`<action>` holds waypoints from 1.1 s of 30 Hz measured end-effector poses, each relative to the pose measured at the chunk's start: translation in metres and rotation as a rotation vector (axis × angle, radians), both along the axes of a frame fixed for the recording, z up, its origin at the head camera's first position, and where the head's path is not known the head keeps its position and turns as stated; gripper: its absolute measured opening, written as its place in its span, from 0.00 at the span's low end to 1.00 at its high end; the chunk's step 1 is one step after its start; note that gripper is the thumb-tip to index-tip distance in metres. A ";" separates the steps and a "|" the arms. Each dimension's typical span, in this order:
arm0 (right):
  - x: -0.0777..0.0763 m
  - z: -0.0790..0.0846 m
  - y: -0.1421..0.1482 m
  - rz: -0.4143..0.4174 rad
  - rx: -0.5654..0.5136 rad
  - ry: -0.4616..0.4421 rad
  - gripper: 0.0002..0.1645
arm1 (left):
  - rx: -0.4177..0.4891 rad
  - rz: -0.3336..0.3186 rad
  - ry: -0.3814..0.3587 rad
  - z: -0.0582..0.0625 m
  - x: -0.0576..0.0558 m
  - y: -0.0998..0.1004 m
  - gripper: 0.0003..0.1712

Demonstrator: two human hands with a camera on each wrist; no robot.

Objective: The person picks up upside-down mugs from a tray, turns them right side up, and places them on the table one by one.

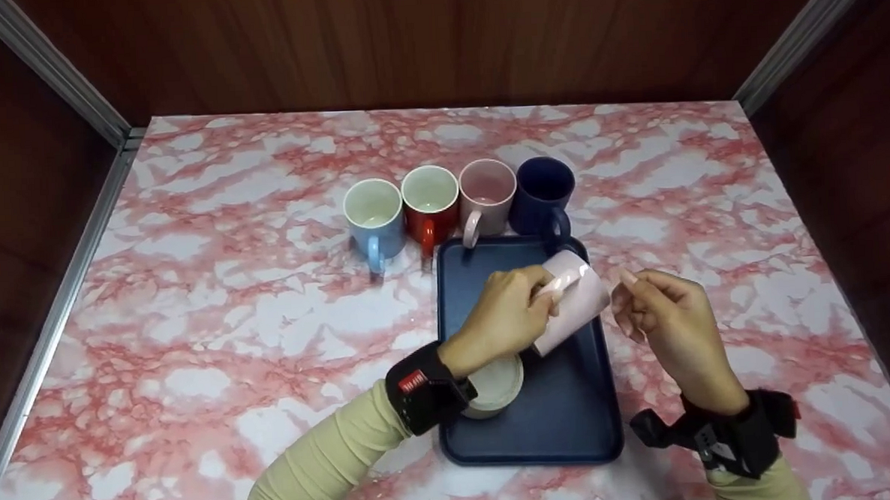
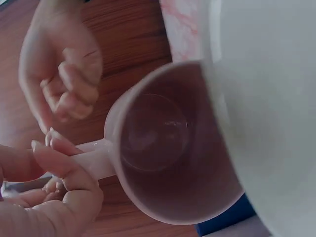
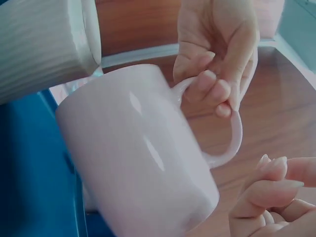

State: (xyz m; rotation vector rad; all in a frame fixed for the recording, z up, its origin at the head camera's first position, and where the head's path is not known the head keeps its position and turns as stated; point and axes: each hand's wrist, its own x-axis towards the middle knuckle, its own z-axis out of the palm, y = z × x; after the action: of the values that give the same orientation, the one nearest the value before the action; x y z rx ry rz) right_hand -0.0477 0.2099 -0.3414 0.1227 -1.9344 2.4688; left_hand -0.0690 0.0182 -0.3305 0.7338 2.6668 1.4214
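Observation:
A pale pink mug (image 1: 577, 308) is tilted above the dark blue tray (image 1: 565, 425), with its mouth toward the lower left. My left hand (image 1: 504, 311) grips it by the handle, fingertips curled round the loop, as the right wrist view confirms. Just right of the mug's base, my right hand (image 1: 669, 319) hovers with loosely curled fingers and nothing between them; a small gap separates it from the mug. Under my left wrist, a cream round container (image 1: 496, 390) stands on the tray, partly hidden by the arm. Its ribbed side (image 3: 44, 47) shows in the right wrist view.
Along the tray's far end stand a light blue mug (image 1: 374, 219), a red mug (image 1: 432, 205), another pink mug (image 1: 488, 195) and a dark blue mug (image 1: 542, 197), side by side. Their handles face me. Brown wooden panels (image 1: 436, 40) border the marbled table (image 1: 193, 328).

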 end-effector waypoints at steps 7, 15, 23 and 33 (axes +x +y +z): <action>0.004 -0.005 0.013 -0.002 -0.094 -0.018 0.16 | 0.060 0.066 -0.205 0.005 -0.015 0.011 0.07; 0.008 -0.013 0.027 -0.026 -0.158 -0.029 0.15 | 0.191 0.122 -0.393 0.008 -0.027 0.038 0.12; 0.012 -0.021 0.037 -0.033 -0.197 -0.042 0.15 | 0.321 0.164 -0.505 0.005 -0.044 0.061 0.16; 0.013 -0.024 0.042 -0.067 -0.178 -0.085 0.15 | 0.569 0.219 -0.585 -0.007 -0.059 0.088 0.12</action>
State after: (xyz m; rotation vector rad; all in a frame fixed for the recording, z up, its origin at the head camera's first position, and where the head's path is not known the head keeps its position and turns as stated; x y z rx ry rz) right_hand -0.0347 0.2520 -0.3652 -0.0475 -1.7048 2.6261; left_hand -0.1281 0.1064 -0.3371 -0.0036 1.9502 2.0814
